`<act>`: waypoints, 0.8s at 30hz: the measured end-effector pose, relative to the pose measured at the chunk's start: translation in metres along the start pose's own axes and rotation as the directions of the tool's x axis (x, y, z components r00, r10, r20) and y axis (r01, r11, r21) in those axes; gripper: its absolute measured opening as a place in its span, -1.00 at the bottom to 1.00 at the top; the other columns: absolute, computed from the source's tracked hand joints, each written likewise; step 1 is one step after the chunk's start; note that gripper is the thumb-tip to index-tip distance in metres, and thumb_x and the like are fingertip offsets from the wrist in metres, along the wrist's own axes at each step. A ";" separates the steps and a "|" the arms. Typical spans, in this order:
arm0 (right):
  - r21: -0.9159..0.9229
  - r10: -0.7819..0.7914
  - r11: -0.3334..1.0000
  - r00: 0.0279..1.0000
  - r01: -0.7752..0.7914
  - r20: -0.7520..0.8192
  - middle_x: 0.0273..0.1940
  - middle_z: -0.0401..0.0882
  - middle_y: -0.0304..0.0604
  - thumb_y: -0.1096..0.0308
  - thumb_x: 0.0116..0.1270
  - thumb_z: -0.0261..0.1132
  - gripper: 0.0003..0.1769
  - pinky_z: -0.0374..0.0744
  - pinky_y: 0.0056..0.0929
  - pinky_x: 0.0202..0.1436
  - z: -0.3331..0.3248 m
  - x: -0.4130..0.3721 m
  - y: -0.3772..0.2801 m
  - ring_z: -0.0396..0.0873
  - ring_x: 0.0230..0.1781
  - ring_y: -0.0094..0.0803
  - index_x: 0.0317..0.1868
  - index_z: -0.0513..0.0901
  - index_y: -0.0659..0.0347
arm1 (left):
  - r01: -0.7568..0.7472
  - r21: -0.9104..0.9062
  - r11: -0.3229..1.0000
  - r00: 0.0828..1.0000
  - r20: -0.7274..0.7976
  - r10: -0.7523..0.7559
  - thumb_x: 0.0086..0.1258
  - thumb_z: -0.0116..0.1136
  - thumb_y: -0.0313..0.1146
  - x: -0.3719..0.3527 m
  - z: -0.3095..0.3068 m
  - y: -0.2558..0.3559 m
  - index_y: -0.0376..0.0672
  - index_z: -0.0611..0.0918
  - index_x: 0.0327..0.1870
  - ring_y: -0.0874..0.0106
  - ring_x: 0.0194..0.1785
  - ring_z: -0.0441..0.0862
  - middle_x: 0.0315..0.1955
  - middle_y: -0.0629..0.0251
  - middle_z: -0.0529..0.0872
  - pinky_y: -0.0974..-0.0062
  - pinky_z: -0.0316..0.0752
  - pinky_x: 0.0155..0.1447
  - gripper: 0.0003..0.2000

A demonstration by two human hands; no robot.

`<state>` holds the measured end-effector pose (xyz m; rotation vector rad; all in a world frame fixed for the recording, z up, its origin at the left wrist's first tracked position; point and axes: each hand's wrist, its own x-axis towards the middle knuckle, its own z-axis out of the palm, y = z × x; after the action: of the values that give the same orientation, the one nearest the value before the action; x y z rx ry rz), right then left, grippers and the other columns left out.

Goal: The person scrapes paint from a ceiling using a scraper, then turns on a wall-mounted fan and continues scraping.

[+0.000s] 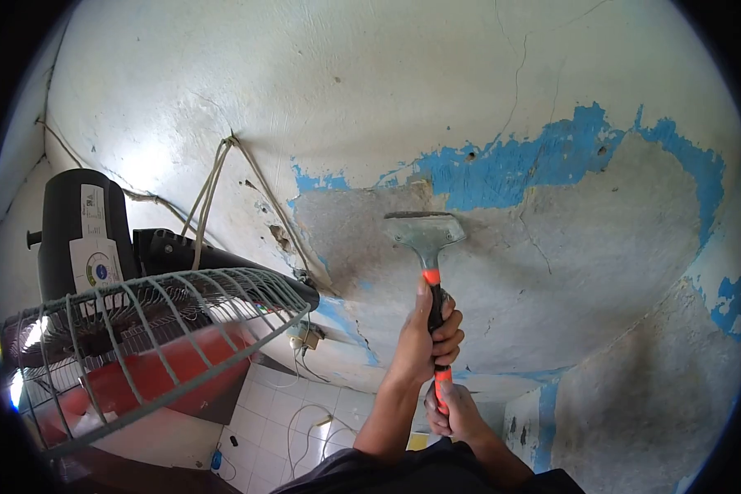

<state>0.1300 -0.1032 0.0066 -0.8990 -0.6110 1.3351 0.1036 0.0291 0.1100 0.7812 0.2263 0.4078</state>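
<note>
A wall scraper with a wide metal blade (425, 228) and a black-and-orange handle is pressed against the wall. Its blade edge meets the top of a bare grey plaster patch (552, 280), just below a band of blue paint (510, 169). My left hand (430, 336) is shut around the middle of the handle. My right hand (453, 413) grips the handle's lower end, directly beneath the left hand. White paint (346, 74) covers the wall above the blue band.
A standing fan (140, 329) with a grey wire cage, red blades and a black motor housing stands close at the left. Cables (214, 185) run down the wall to a socket (307, 336). Below lies a white tiled floor (263, 412) with loose cords.
</note>
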 end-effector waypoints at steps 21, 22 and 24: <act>-0.014 -0.010 1.000 1.000 0.010 0.009 -0.71 0.20 -0.35 -0.17 0.55 -0.08 -0.43 0.15 -0.57 -0.70 -0.001 -0.004 -0.014 0.14 -0.79 -0.61 -0.38 0.35 0.19 | -0.017 0.009 1.000 1.000 -0.001 0.017 0.48 -0.36 0.34 0.002 0.006 0.001 -0.01 0.27 -0.41 0.73 -0.74 -0.06 -0.72 0.60 0.09 0.69 -0.13 -0.72 -0.45; -0.018 -0.012 1.000 1.000 0.012 0.010 -0.71 0.21 -0.35 -0.18 0.54 -0.08 -0.43 0.14 -0.57 -0.70 0.001 -0.005 -0.013 0.14 -0.79 -0.61 -0.38 0.35 0.19 | -0.009 0.006 1.000 1.000 -0.003 0.009 0.48 -0.35 0.34 0.000 0.007 0.000 -0.01 0.27 -0.41 0.73 -0.74 -0.06 -0.72 0.60 0.08 0.69 -0.13 -0.72 -0.45; -0.028 -0.023 0.999 1.000 0.023 0.001 -0.71 0.21 -0.35 -0.18 0.54 -0.07 -0.43 0.15 -0.57 -0.70 -0.001 -0.005 -0.014 0.14 -0.79 -0.61 -0.38 0.36 0.19 | -0.034 0.016 0.999 0.999 0.013 0.034 0.47 -0.35 0.35 0.004 0.009 0.000 -0.01 0.27 -0.41 0.73 -0.74 -0.05 -0.72 0.60 0.08 0.69 -0.12 -0.72 -0.45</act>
<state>0.1377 -0.1079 0.0187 -0.9116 -0.6409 1.3090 0.1098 0.0256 0.1161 0.8041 0.2049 0.4333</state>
